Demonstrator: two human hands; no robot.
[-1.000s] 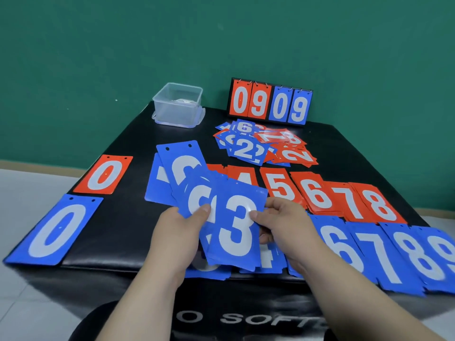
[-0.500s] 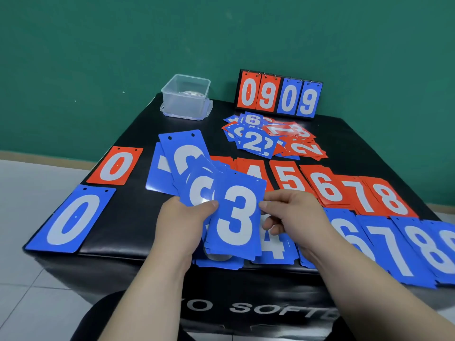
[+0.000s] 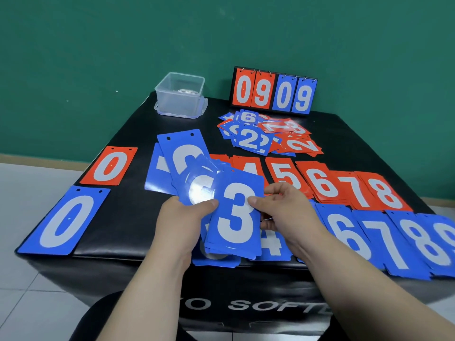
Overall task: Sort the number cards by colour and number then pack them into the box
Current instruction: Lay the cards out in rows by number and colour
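Head view. The left hand (image 3: 182,222) grips a fan of blue cards (image 3: 189,166), fingers curled beneath and thumb pressed on top. The right hand (image 3: 285,212) pinches the right edge of the front blue 3 card (image 3: 236,217), thumb on its face, the other fingers curled behind it. The fan is held above the near middle of the black padded table (image 3: 128,217).

A blue 0 card (image 3: 65,220) lies at the near left corner, with a red 0 card (image 3: 109,166) just behind it. Red cards 4 to 8 (image 3: 320,183) lie overlapped in a row to the right. In front of them lies a blue 4 card (image 3: 272,244), and further right blue cards 6 to 9 (image 3: 394,239). An unsorted mixed pile (image 3: 268,136) sits farther back. The clear plastic box (image 3: 181,94) stands at the far left, resting on its lid and well apart from the hands. A flip scoreboard (image 3: 274,93) stands upright at the far edge, reading 09 09.
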